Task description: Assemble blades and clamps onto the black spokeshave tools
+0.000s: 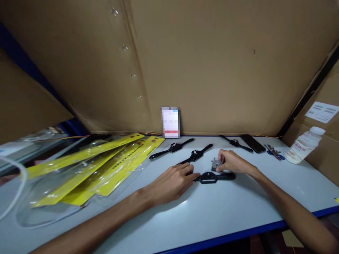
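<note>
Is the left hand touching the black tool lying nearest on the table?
Touching. The head view shows the left hand with fingertips on the handle end of the black tool.

White table point(238, 211): spokeshaves point(197, 154), packets point(106, 165), bottle point(304, 145)

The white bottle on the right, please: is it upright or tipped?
Tipped. The white bottle leans rightward against the cardboard box, cap uppermost, its base on the table.

The spokeshave point(214, 177) lying between the two hands is showing black, and the blade piece point(215, 164) just behind it grey. The blister cards point(111, 165) off beside the left hand point(173, 181) are showing yellow under clear plastic, on a pale table point(212, 215) edged in blue.
</note>
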The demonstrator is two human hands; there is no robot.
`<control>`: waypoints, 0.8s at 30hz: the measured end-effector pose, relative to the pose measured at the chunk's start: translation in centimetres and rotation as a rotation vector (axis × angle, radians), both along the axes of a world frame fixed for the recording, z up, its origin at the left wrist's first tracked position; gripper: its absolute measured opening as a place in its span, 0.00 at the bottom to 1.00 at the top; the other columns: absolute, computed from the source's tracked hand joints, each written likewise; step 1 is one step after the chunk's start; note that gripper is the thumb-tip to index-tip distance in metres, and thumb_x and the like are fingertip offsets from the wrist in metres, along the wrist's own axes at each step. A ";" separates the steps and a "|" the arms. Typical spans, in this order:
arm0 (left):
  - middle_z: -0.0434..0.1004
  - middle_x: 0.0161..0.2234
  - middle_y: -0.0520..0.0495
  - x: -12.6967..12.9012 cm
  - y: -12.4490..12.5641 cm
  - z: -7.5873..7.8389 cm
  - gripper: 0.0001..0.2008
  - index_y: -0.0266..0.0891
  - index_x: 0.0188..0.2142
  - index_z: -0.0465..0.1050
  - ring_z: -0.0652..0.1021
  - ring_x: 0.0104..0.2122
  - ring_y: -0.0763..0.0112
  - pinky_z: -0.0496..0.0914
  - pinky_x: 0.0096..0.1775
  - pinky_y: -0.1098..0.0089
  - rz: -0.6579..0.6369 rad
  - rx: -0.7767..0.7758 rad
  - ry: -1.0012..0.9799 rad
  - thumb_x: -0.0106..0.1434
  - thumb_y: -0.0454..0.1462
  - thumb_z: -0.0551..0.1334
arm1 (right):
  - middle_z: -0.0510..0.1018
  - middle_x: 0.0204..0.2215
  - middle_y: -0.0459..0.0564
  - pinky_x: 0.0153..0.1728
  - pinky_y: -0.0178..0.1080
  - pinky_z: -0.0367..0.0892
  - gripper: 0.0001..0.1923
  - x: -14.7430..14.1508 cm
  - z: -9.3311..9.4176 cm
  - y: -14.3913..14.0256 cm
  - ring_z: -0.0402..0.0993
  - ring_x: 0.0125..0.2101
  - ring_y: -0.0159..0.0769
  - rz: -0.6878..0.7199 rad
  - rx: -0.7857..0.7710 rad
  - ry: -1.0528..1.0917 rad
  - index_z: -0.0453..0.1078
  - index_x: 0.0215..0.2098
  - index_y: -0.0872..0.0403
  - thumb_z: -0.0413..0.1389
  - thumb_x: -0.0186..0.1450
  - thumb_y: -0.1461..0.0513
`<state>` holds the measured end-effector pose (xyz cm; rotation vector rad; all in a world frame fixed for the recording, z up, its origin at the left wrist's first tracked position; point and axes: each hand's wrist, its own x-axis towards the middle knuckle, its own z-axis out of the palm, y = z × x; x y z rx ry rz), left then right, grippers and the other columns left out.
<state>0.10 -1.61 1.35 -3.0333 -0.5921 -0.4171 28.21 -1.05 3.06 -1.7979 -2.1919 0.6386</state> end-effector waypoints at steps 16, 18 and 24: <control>0.77 0.36 0.44 0.1 0.2 -0.4 0.12 0.34 0.51 0.72 0.75 0.37 0.61 0.69 0.36 0.63 -0.052 0.232 0.116 0.71 0.28 0.55 | 0.76 0.24 0.44 0.20 0.32 0.66 0.05 -1.4 0.6 -1.6 0.67 0.22 0.31 0.138 -0.120 0.519 0.74 0.33 0.54 0.59 0.59 0.61; 0.77 0.37 0.44 0.1 0.2 -0.5 0.13 0.33 0.51 0.72 0.75 0.37 0.61 0.69 0.36 0.62 -0.057 0.242 0.122 0.70 0.27 0.55 | 0.75 0.23 0.45 0.19 0.32 0.64 0.04 -1.9 0.0 -1.5 0.68 0.23 0.32 0.131 -0.112 0.484 0.73 0.30 0.54 0.59 0.59 0.61; 0.77 0.35 0.45 0.0 0.3 -0.5 0.12 0.33 0.51 0.71 0.75 0.35 0.62 0.69 0.35 0.63 -0.072 0.291 0.096 0.70 0.28 0.57 | 0.74 0.22 0.45 0.21 0.32 0.62 0.06 -2.1 -0.3 -1.1 0.66 0.21 0.30 0.082 0.007 0.457 0.74 0.28 0.55 0.58 0.60 0.61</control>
